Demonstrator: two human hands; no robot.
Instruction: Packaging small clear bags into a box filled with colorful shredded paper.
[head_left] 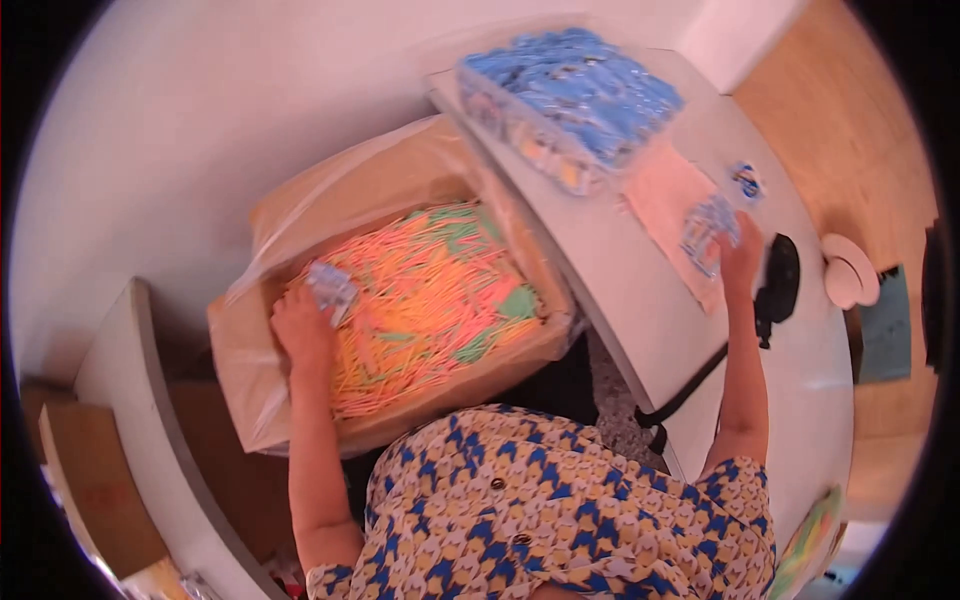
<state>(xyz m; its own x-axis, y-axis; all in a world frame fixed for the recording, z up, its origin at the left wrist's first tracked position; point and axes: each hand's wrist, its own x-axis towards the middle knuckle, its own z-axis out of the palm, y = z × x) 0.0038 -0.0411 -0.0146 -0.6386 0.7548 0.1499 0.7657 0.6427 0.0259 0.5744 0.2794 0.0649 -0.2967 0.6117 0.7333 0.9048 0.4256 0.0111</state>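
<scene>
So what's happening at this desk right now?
A person reaches both ways at once. The left hand holds a small clear packet over a plastic-lined cardboard box full of thin pink, orange and green sticks. The right hand rests on another clear packet on the white table, near a bin of blue packets.

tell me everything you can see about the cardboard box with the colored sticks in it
The cardboard box is brown, open-topped and lined with a clear plastic bag folded over its rim. It sits low beside the white table, tilted in the view. Thin sticks in orange, yellow, pink and green fill it. The left hand rests inside, holding a small clear packet.
</scene>
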